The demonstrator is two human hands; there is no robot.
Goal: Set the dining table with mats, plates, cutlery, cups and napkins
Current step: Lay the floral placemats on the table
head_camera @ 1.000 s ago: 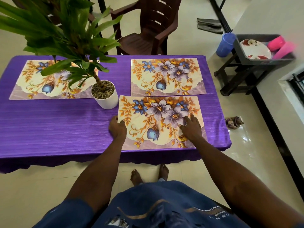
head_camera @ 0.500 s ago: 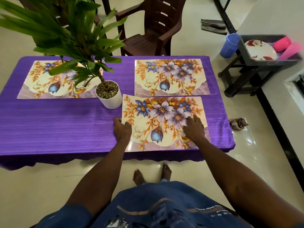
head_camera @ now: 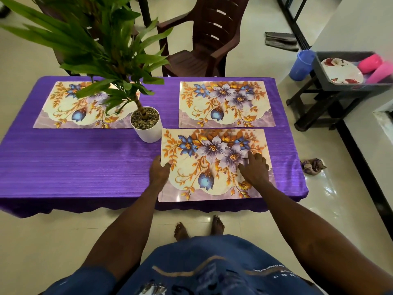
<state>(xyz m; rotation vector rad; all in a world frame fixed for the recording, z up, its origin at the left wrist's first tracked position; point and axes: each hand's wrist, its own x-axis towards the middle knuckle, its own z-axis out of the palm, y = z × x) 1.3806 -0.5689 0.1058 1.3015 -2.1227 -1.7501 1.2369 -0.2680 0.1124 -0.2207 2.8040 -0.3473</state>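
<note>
Mat-laying step. Near mat point(head_camera: 212, 167) lies at the table's point(head_camera: 74, 162) front right; possibly another beneath. Left hand point(head_camera: 158, 174) pinches its left edge; right hand point(head_camera: 254, 170) presses flat. Next: separate, place leftward.

Home dining room: purple-clothed table point(head_camera: 74, 162), floral mats point(head_camera: 225, 103), plastic chair point(head_camera: 204, 39), tiled floor point(head_camera: 340, 209).

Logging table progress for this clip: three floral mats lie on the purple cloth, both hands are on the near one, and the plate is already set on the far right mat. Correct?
Not quite. In the head view the plate is still in the grey tray off to the right, beside pink cups. The far right mat is bare. The left hand and right hand are on the near mat.
</note>
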